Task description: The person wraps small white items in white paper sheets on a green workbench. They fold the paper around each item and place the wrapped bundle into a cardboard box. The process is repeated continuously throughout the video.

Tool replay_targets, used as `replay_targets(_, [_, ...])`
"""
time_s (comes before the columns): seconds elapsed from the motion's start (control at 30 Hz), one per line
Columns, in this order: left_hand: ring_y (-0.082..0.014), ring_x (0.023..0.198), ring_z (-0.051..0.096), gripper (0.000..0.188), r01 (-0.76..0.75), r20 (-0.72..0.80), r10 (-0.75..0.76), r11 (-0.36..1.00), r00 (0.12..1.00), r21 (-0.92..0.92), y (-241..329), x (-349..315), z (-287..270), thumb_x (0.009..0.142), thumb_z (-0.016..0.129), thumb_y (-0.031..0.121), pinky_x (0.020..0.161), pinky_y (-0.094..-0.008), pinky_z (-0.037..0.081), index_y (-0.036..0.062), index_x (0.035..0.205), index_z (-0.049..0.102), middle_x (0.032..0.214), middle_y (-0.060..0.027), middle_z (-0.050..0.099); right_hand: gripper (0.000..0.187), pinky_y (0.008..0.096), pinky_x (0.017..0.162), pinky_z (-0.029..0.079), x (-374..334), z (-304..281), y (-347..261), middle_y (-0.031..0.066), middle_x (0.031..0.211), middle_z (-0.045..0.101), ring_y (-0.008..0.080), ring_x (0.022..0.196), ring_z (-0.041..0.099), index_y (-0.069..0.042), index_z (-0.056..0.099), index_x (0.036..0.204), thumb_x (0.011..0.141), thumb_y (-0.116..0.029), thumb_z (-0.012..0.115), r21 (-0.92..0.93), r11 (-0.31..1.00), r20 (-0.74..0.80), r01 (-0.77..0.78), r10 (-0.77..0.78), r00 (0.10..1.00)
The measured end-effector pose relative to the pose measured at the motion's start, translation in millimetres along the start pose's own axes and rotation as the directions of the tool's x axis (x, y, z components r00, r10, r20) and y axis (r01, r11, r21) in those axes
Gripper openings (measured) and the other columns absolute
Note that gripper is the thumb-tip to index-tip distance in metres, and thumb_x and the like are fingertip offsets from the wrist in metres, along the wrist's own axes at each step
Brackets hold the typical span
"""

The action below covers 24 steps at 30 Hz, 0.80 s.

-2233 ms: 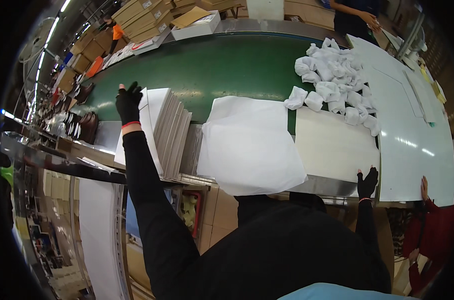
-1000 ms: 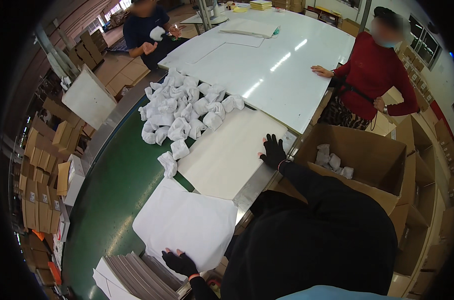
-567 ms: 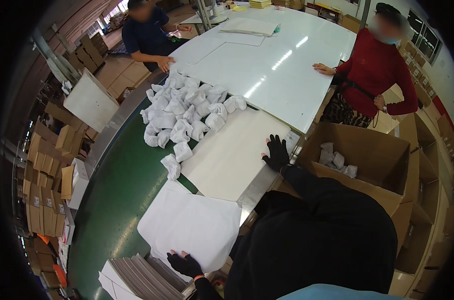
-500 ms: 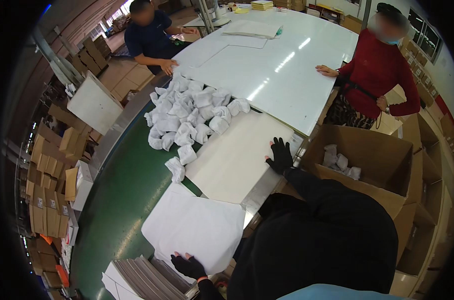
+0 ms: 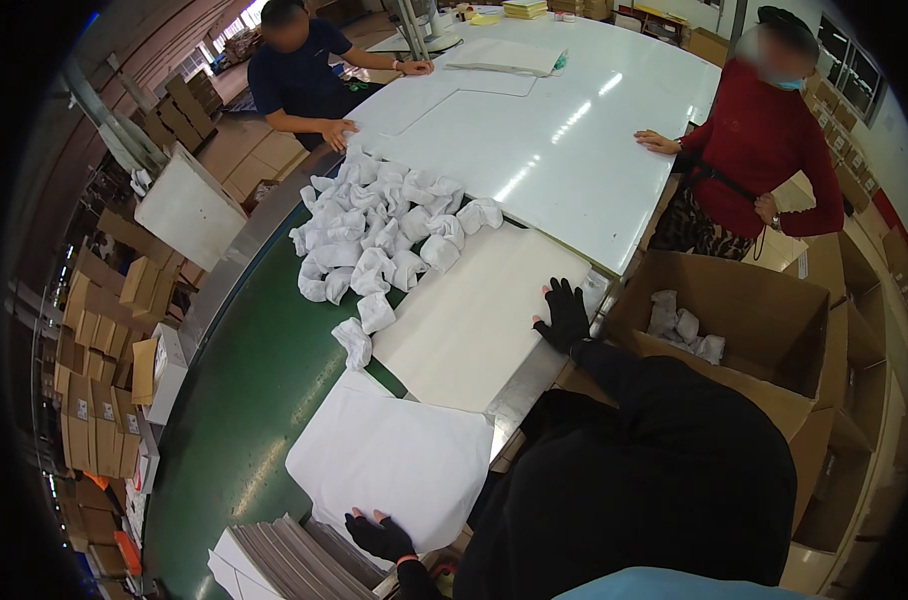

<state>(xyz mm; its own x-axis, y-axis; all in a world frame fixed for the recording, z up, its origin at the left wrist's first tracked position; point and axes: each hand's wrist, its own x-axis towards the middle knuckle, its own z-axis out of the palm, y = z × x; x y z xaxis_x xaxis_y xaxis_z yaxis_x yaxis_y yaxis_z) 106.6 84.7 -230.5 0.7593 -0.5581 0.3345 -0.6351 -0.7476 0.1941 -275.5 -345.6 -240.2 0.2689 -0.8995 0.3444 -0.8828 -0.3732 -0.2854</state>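
My right hand [image 5: 566, 315], in a black fingerless glove, lies flat with fingers spread on the right edge of a cream sheet [image 5: 464, 320]. Lower down, my left hand [image 5: 379, 537], gloved the same way, rests with fingers stretched out on the near part of a stack of white paper sheets [image 5: 394, 460]. Neither hand grips anything. Beyond the sheets, a heap of small white paper-wrapped bundles [image 5: 374, 225] covers part of the green surface, and one bundle [image 5: 353, 343] sits at the cream sheet's left corner.
An open carton [image 5: 734, 370] beside my right arm contains a few white bundles [image 5: 686, 328]. Grey-brown stacked sheets [image 5: 304, 560] stand by my left hand. A green belt [image 5: 234, 430] runs along the left. Two people stand at the white table [image 5: 574, 180], one [image 5: 309, 80] far left, one [image 5: 764, 140] right.
The person at the far left has slid one hand rightward along the table's edge. My hands stay in place on the sheets; the view has shifted very slightly.
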Motion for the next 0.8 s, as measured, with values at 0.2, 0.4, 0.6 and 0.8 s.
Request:
replay_targets(0.2, [-0.0339, 0.132, 0.037, 0.05, 0.011, 0.021, -0.011, 1.0, 1.0, 0.006, 6, 2, -6, 0.092, 0.054, 0.025, 0.11, -0.0446, 0.028, 0.0031, 0.137, 0.045, 0.141, -0.0182, 0.044, 0.074, 0.0583, 0.11, 0.018, 0, -2, 1, 0.0208, 0.143, 0.035, 0.0397, 0.136, 0.027, -0.003, 0.038, 0.137, 0.08, -0.041, 0.065, -0.001, 1.0, 0.011, -0.008, 0.008, 1.0])
replay_targets(0.4, [-0.0329, 0.133, 0.037, 0.05, 0.005, 0.014, -0.005, 1.0, 1.0, 0.024, -1, 0, 0, 0.093, 0.053, 0.025, 0.111, -0.043, 0.026, 0.001, 0.136, 0.045, 0.141, -0.0179, 0.044, 0.074, 0.058, 0.11, 0.018, -1, 5, 2, 0.0207, 0.143, 0.034, 0.0395, 0.137, 0.026, -0.004, 0.036, 0.138, 0.081, -0.043, 0.063, -0.005, 1.0, -0.011, 0.015, -0.015, 1.0])
replay_targets(0.6, [-0.0326, 0.133, 0.037, 0.049, 0.019, 0.013, -0.02, 1.0, 1.0, 0.007, 5, 0, -4, 0.093, 0.053, 0.024, 0.112, -0.042, 0.025, -0.0002, 0.136, 0.046, 0.141, -0.0182, 0.044, 0.073, 0.0575, 0.111, 0.017, 0, 2, 2, 0.0208, 0.143, 0.035, 0.0393, 0.136, 0.026, -0.003, 0.037, 0.138, 0.082, -0.043, 0.062, -0.005, 1.0, -0.011, 0.016, -0.016, 1.0])
replay_targets(0.8, [-0.0334, 0.132, 0.038, 0.05, 0.006, 0.003, -0.006, 1.0, 1.0, -0.004, -1, 0, 0, 0.093, 0.053, 0.024, 0.11, -0.0437, 0.028, 0.0013, 0.136, 0.046, 0.14, -0.019, 0.044, 0.073, 0.0579, 0.11, 0.018, 0, 1, 2, 0.0211, 0.142, 0.035, 0.0396, 0.136, 0.027, -0.002, 0.037, 0.137, 0.081, -0.042, 0.062, 0.006, 1.0, 0.001, 0.008, -0.008, 1.0])
